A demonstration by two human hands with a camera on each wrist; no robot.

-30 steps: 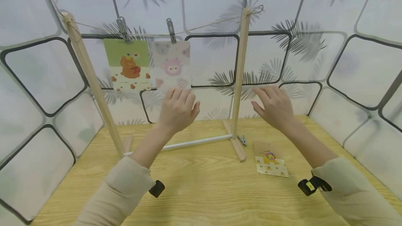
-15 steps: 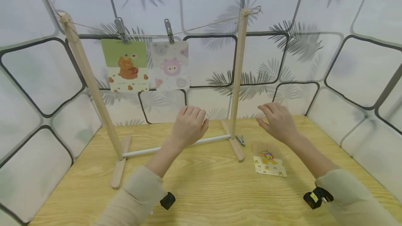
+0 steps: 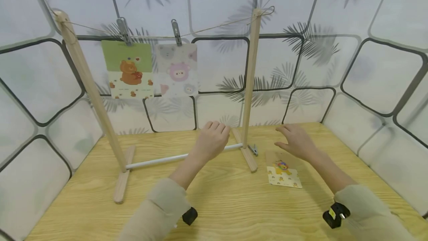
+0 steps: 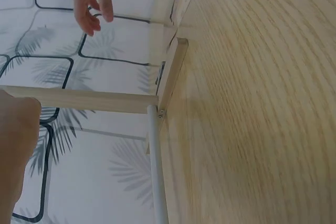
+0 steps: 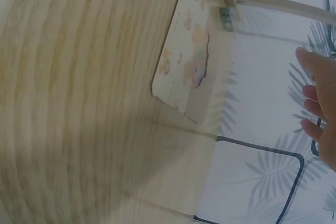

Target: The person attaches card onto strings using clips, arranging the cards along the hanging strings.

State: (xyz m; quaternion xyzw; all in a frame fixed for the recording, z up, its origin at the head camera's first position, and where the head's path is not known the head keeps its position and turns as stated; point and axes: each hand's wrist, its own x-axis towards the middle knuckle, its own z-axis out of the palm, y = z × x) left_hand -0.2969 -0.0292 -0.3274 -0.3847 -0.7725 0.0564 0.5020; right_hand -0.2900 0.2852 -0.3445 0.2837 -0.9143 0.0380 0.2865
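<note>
The lion-print card point(image 3: 283, 176) lies flat on the tabletop point(image 3: 240, 207). Near it, the right hand point(image 3: 295, 142) hangs in the air, fingers apart and holding nothing. Left of the card lies a spring clip point(image 3: 255, 150); farther left hover the left hand point(image 3: 211, 141), its fingers loosely bent, nothing visible in them, and the wooden rack point(image 3: 251, 84), where the bear card point(image 3: 131, 73) hangs.

On my feeds, the left forearm point(image 3: 186, 171) and right forearm point(image 3: 331, 170) both reach forward, bare beyond the beige sleeves point(image 3: 162, 205). I have the left hand point(image 3: 213, 140) raised in the air, back upward, knuckles bent, fingertips hidden from the head view. The right hand point(image 3: 296, 141) hovers well apart from it, fingers loosely curved, thumb spread away from them.
</note>
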